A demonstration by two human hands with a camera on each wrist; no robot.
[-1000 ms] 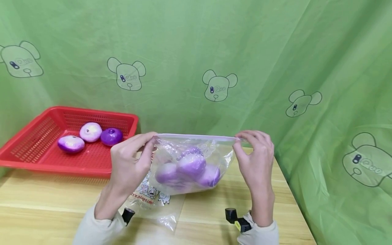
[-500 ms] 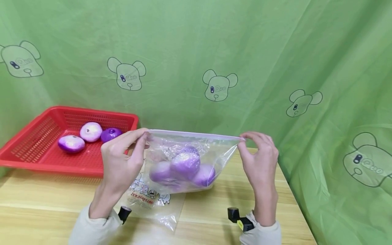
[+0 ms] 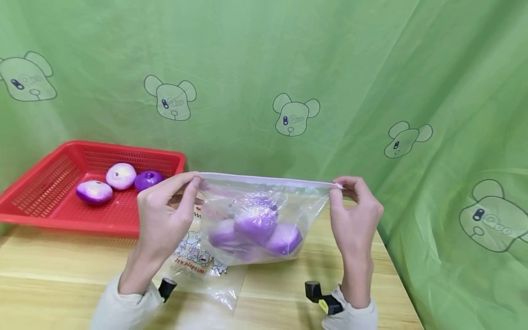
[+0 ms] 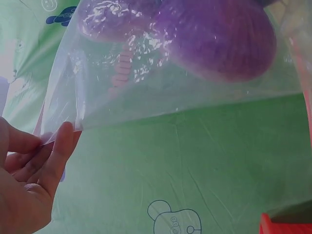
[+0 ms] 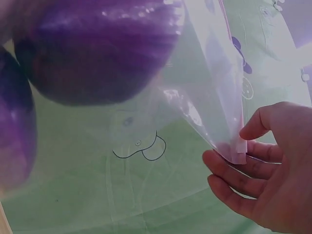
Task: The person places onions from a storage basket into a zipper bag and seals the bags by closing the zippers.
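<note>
A clear zip bag (image 3: 313, 206) hangs between my two hands, its top edge stretched nearly straight. Inside it several purple-and-white onions (image 3: 255, 222) lie bunched at the bottom. My left hand (image 3: 167, 215) pinches the bag's top left corner between thumb and fingers. At the other end my right hand (image 3: 356, 215) pinches the top right corner, where a small white tab (image 5: 241, 148) of the closure shows in the right wrist view. Seen from the left wrist, the onions (image 4: 219, 39) show large through the film.
A red plastic basket (image 3: 62, 224) at the left holds a pale onion (image 3: 121, 176), a dark purple onion (image 3: 147, 180) and a two-toned onion (image 3: 94, 192). Another clear bag with printed cartoon animals (image 3: 198, 259) lies on the wooden table (image 3: 272, 302). A green curtain (image 3: 239, 55) hangs behind.
My hands have moved farther apart, the left one leftward and the right one rightward, each keeping its pinch on the bag. The bag's top edge is stretched wider. The basket's onions stay put.
</note>
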